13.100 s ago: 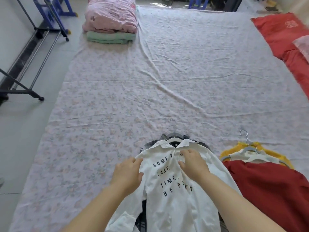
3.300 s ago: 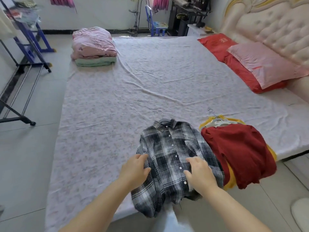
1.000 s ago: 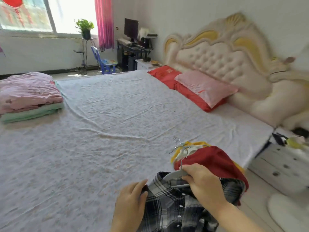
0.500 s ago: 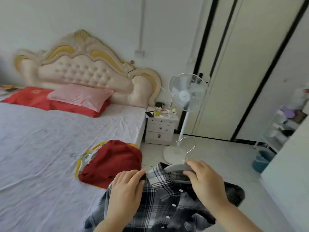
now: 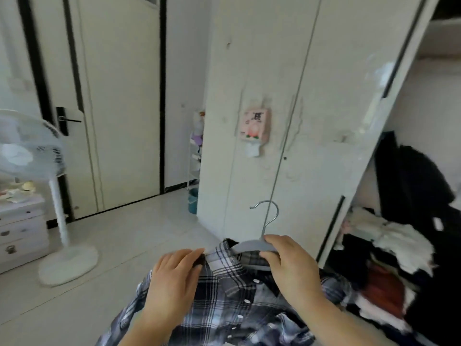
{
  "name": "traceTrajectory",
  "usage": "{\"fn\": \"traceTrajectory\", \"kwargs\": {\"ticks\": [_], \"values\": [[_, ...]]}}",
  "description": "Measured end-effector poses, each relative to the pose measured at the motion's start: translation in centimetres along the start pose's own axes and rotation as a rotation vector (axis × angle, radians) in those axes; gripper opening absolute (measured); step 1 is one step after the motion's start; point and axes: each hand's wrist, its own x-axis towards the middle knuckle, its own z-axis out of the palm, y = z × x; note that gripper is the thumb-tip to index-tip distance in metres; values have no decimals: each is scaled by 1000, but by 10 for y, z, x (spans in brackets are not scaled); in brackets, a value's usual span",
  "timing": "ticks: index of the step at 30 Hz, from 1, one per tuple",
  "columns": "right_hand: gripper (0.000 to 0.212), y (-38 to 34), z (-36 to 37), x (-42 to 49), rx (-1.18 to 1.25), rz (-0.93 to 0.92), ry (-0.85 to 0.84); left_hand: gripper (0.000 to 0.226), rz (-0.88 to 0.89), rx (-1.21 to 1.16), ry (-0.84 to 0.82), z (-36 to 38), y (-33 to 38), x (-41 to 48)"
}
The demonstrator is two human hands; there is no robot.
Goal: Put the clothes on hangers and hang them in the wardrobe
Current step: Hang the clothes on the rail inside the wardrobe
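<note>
We logged the right hand [image 5: 290, 265] curled round the grey hanger [image 5: 249, 246], thumb under its bar. The left hand [image 5: 174, 278] pinched the plaid shirt [image 5: 237, 310] at the shoulder, beside the collar. The shirt hung on the hanger, held up before the wardrobe [image 5: 324, 121], whose open side at right held dark clothes [image 5: 414, 196].
</note>
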Motion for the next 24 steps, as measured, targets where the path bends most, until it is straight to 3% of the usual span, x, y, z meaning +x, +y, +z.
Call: {"fn": "traceTrajectory", "kwargs": {"ticks": [6,15,24], "values": [[28,102,-83,-14,-174,232,111,34,182,-240,-193,88,105,49],[27,198,-186,-28,-493,506,301,36,555,-553,-306,184,242,108],[34,290,-265,-33,-649,680,329,37,715,-686,-395,261,378,147]]}}
